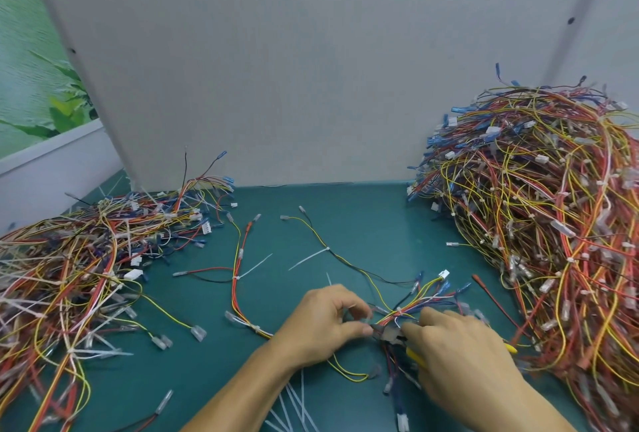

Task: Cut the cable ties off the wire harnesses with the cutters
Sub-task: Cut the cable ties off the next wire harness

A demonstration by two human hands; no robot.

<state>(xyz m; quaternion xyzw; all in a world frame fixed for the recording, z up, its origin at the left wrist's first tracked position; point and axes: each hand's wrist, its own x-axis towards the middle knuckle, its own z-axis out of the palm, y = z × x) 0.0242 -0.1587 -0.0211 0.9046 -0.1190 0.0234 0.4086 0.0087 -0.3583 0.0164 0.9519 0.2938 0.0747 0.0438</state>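
Head view, near centre: our left hand pinches one harness; our right hand grips the cutters against it. We judge the blades may nick a wire, strands crowding them.

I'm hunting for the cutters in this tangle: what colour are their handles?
Yellow: the cutters' plastic handles peek out under the right hand, head view.

Green table; harness heap left; bigger heap right; loose ties between
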